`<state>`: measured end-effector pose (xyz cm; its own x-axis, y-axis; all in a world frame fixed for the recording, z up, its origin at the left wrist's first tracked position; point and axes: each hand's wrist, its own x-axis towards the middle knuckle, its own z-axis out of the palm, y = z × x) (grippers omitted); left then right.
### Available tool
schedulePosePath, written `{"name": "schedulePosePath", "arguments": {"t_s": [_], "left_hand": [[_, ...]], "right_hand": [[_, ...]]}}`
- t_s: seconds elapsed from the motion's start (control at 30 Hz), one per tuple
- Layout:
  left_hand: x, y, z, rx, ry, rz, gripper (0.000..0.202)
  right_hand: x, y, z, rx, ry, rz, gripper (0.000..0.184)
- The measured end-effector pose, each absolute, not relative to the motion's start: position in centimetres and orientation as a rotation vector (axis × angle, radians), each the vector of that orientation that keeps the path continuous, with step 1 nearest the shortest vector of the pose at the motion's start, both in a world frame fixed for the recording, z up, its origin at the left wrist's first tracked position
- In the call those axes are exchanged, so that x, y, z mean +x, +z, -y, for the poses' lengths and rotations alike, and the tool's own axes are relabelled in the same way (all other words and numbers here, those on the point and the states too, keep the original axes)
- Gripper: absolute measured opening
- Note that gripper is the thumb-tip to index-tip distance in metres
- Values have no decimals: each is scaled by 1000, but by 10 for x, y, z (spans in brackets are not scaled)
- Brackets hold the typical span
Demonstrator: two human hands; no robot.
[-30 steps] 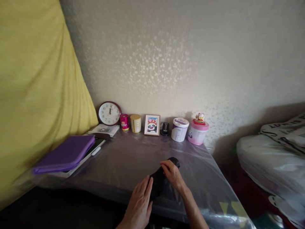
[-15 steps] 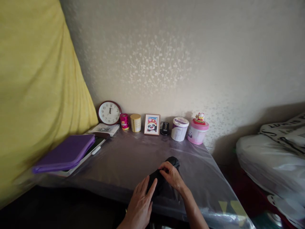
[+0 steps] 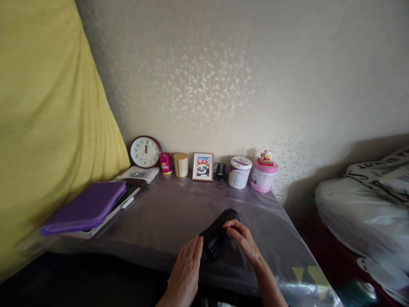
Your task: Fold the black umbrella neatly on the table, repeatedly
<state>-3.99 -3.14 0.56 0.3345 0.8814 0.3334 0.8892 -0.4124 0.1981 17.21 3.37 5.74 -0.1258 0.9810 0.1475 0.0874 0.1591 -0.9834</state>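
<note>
Left grip (image 3: 187, 273): spread flat, palm down, fingers straight and close together. The fingertips (image 3: 198, 244) touch the near end of the black cloth (image 3: 214, 235).

Right grip (image 3: 246, 241): fingers curled, with the tips resting on the right edge of the black cloth, about midway along it. The thumb sits just under the fingers. I cannot tell whether a fold is pinched between them or only touched.

Black cloth: a long, folded dark bundle. It lies on the desk (image 3: 166, 213) near the front edge, right of centre, and runs diagonally from my left grip away to the far right. My two grips flank it, the left at its near end and the right at its side.

Desk surface: covered by a clear plastic sheet (image 3: 281, 238), wrinkled at the right.

Back row along the wall, left to right:
- round clock (image 3: 145, 152), leaning on the wall
- red tin (image 3: 165, 163)
- gold tin (image 3: 180, 164), just beside the red tin
- framed panda picture (image 3: 203, 166)
- small black device (image 3: 220, 171)
- white tub (image 3: 240, 172)
- pink tub (image 3: 263, 175), touching the white tub, with a small cat figure (image 3: 266, 156) on its lid

Left side: a purple folder (image 3: 86, 207) lies on a stack, and a booklet (image 3: 139, 173) lies in front of the clock. A yellow curtain (image 3: 47, 128) hangs beside them.

Right of the desk: a plastic-wrapped bundle (image 3: 361, 221), well apart from the cloth.
</note>
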Motion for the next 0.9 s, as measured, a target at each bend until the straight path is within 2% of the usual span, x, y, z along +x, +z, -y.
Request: {"name": "schedulePosePath", "arguments": {"t_s": [0.13, 0.27, 0.53, 0.77, 0.9], "left_hand": [[-44, 0, 28, -2563, -652, 1657, 76], [-48, -1, 26, -2582, -718, 1715, 70], [-57, 27, 6, -2778, -911, 2179, 61], [-85, 47, -15, -2843, -867, 2369, 39], [-94, 42, -20, -2745, -914, 2389, 48]], "right_hand": [[199, 55, -31, -1181, 1000, 1217, 31], [227, 41, -34, -1220, 903, 1115, 33], [247, 19, -32, -1390, 779, 1138, 45], [248, 15, -32, -1434, 789, 1201, 42], [249, 9, -34, -1436, 785, 1229, 39]]}}
